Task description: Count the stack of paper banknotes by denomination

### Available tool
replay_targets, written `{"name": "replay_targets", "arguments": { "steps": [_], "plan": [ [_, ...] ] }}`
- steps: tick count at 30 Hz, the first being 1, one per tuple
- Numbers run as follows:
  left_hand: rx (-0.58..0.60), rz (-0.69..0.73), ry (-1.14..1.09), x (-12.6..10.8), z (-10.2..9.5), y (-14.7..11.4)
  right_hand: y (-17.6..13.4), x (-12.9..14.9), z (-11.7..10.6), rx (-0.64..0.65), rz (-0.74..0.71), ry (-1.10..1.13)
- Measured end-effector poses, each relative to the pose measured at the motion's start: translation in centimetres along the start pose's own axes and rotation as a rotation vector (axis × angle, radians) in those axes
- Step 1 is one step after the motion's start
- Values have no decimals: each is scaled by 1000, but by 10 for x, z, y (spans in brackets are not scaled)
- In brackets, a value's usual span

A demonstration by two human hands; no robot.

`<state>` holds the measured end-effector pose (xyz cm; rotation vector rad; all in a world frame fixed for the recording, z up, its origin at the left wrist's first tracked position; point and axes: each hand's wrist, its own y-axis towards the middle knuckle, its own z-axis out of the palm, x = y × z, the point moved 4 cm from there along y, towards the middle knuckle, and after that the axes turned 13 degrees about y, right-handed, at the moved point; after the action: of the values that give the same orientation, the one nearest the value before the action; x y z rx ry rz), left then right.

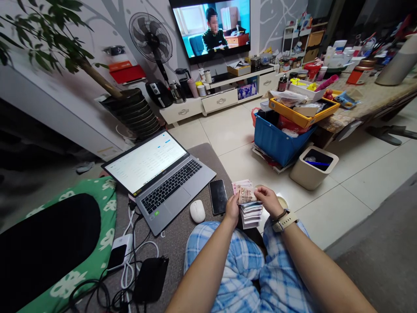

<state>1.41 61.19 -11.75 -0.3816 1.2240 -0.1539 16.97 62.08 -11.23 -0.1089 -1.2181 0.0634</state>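
A thick stack of banknotes (250, 209) sits between both hands, above my knees in blue checked trousers. My left hand (232, 208) grips the stack's left side, thumb on the top note. My right hand (269, 200), with a watch at the wrist, holds the right side, fingers curled over the top notes, which fan out upward. A black phone (218, 196) lies face up just left of my left hand, next to a white mouse (197, 211).
An open laptop (161, 174) rests on the grey cushion (208, 153) to the left, with cables and a power bank (119, 256) nearby. A beige bin (313, 167) and a blue crate (275, 141) stand on the tiled floor ahead. A cluttered table (374, 102) is at right.
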Motion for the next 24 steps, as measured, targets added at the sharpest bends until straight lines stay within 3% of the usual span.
{"name": "replay_targets", "arguments": {
  "steps": [24],
  "plan": [
    [-2, 7, 16, -4, 1, -2, -4, 8, 4, -29, 14, 58]
  ]
}}
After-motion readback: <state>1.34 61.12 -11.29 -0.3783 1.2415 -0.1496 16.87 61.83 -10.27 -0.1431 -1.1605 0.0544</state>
